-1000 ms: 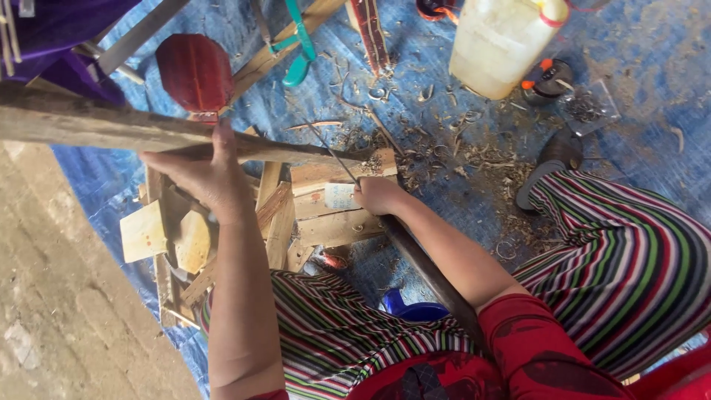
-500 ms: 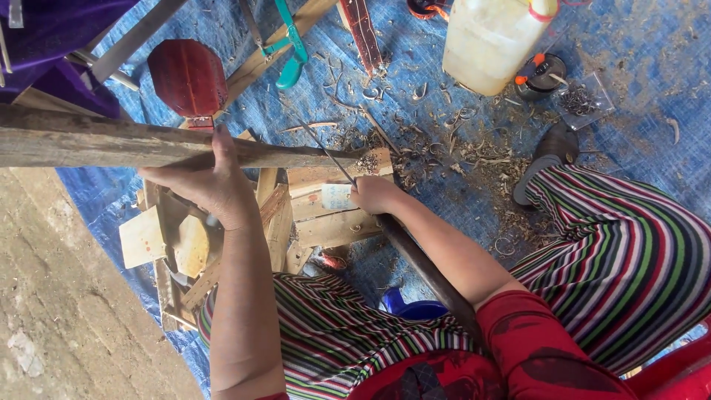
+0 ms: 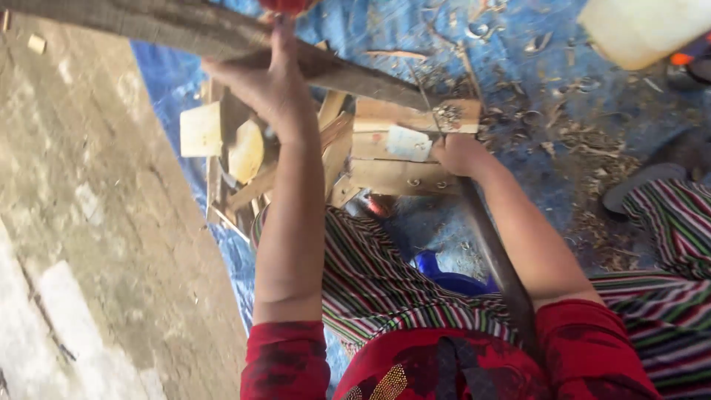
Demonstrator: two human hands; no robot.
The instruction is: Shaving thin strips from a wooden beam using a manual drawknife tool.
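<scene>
A long rough wooden plank [image 3: 185, 30] runs from the upper left down toward the middle. My left hand [image 3: 263, 85] grips it from below, fingers wrapped over its edge. My right hand [image 3: 455, 154] is closed around the top of a dark metal bar [image 3: 496, 259] that slants down toward my body. That hand rests beside a small wooden block stand [image 3: 404, 144] made of stacked boards, where the plank's lower end meets it. A thin metal blade or wire [image 3: 426, 100] crosses the block's top.
Blue tarp [image 3: 533, 81] strewn with wood shavings covers the ground. Loose pale wood offcuts [image 3: 201, 130] lie left of the stand. A pale plastic jug [image 3: 644, 30] stands at the upper right, a sandal [image 3: 637, 192] at right, bare concrete [image 3: 81, 244] at left.
The view has dipped and moved closer, so the plank and both hands now sit higher and larger in the frame. Both hands keep their holds.
</scene>
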